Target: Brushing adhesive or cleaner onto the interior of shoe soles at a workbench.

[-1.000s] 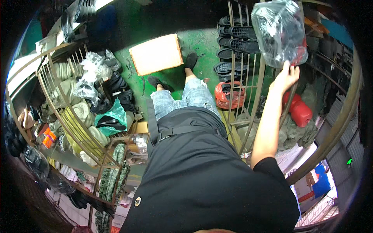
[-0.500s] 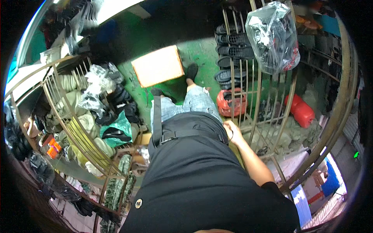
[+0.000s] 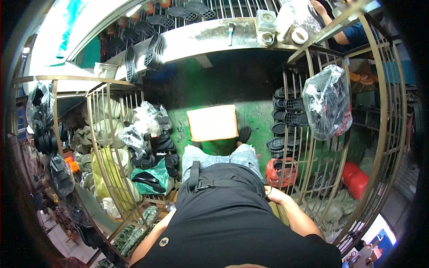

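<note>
My right hand is at my right hip, against the side of the black apron. Its fingers are curled in around a thin dark strip that I cannot make out. My left forearm runs down along my other side, and the apron hides that hand's fingers. A buckled black strap crosses the apron at the waist. Beyond my knees, a pale block with orange-brown edges lies on the green floor between my feet.
A long bench ahead carries black shoe soles, a brush and containers; another person's hand is at its right end. Metal racks flank me, with bagged soles on the right one. A red bag stands nearby.
My view has tilted up and shifted, bringing the bench ahead into sight. My left forearm has come into view. The right hand stays at the hip.
</note>
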The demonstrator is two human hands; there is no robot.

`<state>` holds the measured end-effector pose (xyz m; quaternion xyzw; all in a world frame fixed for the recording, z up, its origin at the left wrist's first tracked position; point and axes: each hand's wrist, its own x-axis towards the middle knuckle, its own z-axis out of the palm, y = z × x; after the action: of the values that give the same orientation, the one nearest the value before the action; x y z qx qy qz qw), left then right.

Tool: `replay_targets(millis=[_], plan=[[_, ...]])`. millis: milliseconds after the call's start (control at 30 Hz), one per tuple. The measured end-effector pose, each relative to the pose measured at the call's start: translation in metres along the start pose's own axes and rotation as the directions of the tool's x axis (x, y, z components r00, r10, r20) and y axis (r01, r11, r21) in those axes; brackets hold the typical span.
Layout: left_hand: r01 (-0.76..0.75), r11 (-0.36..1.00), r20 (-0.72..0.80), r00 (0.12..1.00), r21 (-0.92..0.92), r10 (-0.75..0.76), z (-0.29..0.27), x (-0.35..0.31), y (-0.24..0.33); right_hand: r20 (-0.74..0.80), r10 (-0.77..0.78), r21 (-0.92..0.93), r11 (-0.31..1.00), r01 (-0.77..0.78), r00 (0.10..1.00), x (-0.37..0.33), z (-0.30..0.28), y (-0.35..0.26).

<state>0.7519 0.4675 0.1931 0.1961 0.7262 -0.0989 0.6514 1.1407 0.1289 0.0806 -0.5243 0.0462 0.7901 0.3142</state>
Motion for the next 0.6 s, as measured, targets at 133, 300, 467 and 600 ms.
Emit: replay_targets(millis=[133, 300, 467, 600], plan=[[0.019, 1.000, 0.037, 0.999, 0.005, -0.020, -0.020, 0.019, 0.043, 0.076, 0.057, -0.077, 0.996, -0.051, 0.996, 0.025, 0.017, -0.014], [0.060, 0.996, 0.102, 0.993, 0.065, -0.066, -0.072, 0.064, 0.128, 0.066, 0.203, -0.106, 0.975, -0.195, 0.977, 0.056, 0.065, -0.037], [0.137, 0.980, 0.162, 0.974, 0.143, -0.159, -0.145, 0.090, 0.202, -0.048, 0.160, 0.073, 0.985, -0.156, 0.986, 0.077, 0.156, -0.063], [-0.003, 0.965, 0.115, 0.993, 0.264, -0.029, -0.179, 0.120, 0.236, -0.178, 0.157, 0.211, 0.970, -0.118, 0.971, 0.063, 0.195, -0.113]])
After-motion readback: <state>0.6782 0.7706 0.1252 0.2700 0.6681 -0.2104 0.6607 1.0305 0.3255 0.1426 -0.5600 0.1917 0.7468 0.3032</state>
